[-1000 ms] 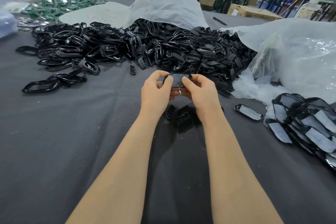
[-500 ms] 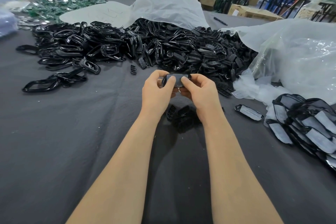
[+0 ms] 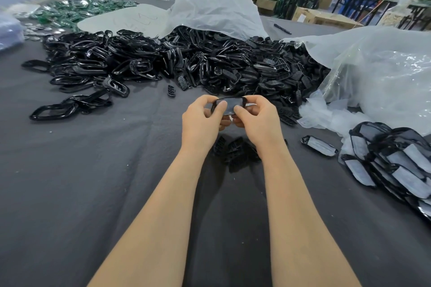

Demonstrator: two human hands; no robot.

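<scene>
I see left hand [image 3: 202,116] and right hand [image 3: 256,116] together, both pinching one black shell [image 3: 229,105]; thumbs cover its near edge, underside hidden.

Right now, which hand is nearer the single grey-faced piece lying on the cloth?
Right. The right hand is just left of the grey-faced piece, not touching; the left hand lies farther left. Both pinch a black plastic part.

Heaped black casings [image 3: 210,63], clear bag [image 3: 384,81]
</scene>
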